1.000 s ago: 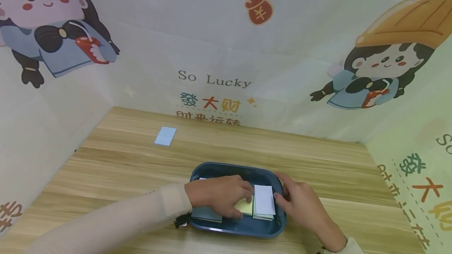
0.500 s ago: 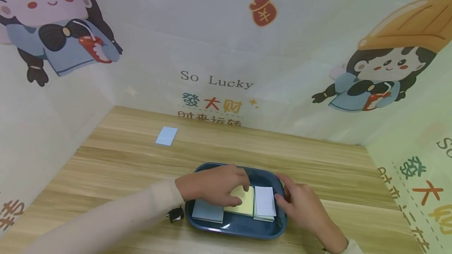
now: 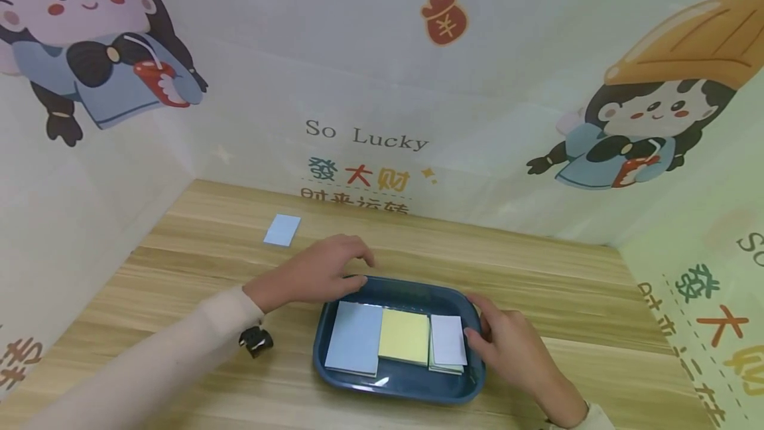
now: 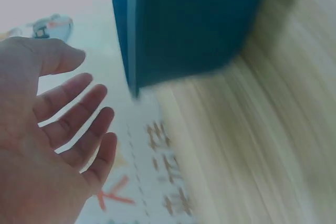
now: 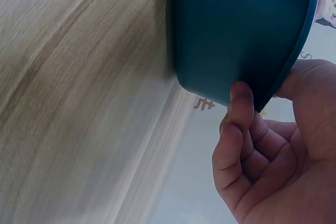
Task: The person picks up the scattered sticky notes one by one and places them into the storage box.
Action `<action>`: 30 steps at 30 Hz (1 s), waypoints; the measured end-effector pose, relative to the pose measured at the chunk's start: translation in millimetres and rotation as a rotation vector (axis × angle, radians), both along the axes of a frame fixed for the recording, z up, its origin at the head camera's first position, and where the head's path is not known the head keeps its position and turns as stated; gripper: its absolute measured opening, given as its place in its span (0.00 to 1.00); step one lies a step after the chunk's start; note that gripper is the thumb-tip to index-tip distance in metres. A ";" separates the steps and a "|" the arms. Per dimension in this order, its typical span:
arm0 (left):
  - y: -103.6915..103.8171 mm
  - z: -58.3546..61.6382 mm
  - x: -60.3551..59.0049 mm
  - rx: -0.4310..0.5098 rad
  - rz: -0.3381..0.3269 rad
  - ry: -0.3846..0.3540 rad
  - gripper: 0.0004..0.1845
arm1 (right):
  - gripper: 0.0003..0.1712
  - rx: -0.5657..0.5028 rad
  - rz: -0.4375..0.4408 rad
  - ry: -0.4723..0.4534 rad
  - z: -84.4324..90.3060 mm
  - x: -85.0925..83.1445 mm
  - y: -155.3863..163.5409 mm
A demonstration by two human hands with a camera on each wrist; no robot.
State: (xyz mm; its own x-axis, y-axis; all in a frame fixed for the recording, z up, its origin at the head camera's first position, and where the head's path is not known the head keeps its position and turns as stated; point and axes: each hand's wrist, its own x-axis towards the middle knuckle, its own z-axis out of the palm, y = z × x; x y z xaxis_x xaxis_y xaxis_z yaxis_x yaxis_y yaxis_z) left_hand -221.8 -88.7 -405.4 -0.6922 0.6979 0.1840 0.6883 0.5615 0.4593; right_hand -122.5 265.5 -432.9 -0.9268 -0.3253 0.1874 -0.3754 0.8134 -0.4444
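Observation:
A dark blue tray (image 3: 412,385) sits on the wooden table, holding a row of paper pads. At its left lies a light blue pad (image 3: 355,337), in the middle a yellow pad (image 3: 404,336). On the right, a small pale lilac slip (image 3: 447,339) tops a stack with greenish edges. My right hand (image 3: 516,347) grips the tray's right end, thumb over the rim and fingers outside, as the right wrist view confirms. Above the far left corner of the tray hovers my left hand (image 3: 325,271), fingers loosely bent and holding nothing; in the left wrist view it is apart from the tray.
A single light blue slip (image 3: 282,229) lies on the table (image 3: 197,271) beyond the tray, to the left. White printed curtains (image 3: 358,71) enclose the table at the back and both sides. A small black device (image 3: 256,342) hangs at my left wrist.
My left hand has lifted from the yellow pad and moved left and away over the far rim, uncovering the blue and yellow pads. My right hand keeps its grip on the tray.

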 end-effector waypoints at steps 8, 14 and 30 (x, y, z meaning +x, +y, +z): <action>-34.2 -16.5 -26.7 0.053 0.222 -0.024 0.15 | 0.27 -0.001 0.007 0.029 -1.5 -0.6 1.1; -55.3 -23.9 -43.0 -0.014 0.322 0.000 0.16 | 0.28 -0.005 0.006 0.026 -0.7 0.2 0.3; -79.7 -30.2 -53.9 -0.208 0.551 -0.167 0.38 | 0.27 -0.010 0.000 -0.005 1.9 0.5 1.0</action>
